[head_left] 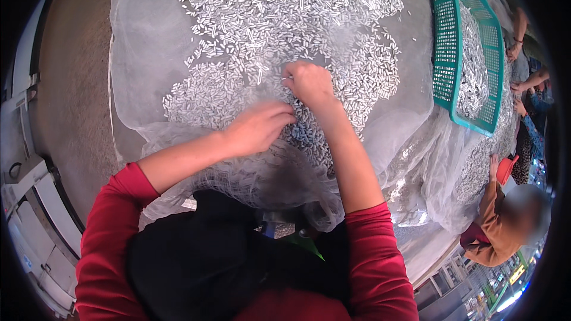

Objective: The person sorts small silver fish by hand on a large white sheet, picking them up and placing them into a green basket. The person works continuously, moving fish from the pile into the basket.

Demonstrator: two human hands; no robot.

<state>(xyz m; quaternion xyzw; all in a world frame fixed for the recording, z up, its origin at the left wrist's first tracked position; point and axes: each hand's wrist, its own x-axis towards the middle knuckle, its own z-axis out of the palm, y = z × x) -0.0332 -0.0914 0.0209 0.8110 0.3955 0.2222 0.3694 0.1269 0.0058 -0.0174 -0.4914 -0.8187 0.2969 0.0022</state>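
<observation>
Many small silvery-white, rod-shaped pieces (291, 0) lie spread over a pale mesh cloth (146, 30) in front of me. My right hand (310, 86) is closed in a pinch over the middle of the pieces, its fingertips pointing left. What it may hold is too small to make out. Closer to me, my left hand (257, 128) bends over the near edge of the pieces with its fingers pressed together and curled. Its fingertips are next to a darker, shaded patch of pieces (306, 137), and anything in them is hidden. The two hands are apart.
A green plastic basket (499, 77) holding more of the pieces stands at the right. The mesh cloth bunches up at the table's near side. Beyond the basket, other people's hands (518, 107) work, and a person in a brown top (491, 241) sits at the lower right by a red scoop-like container (505, 169).
</observation>
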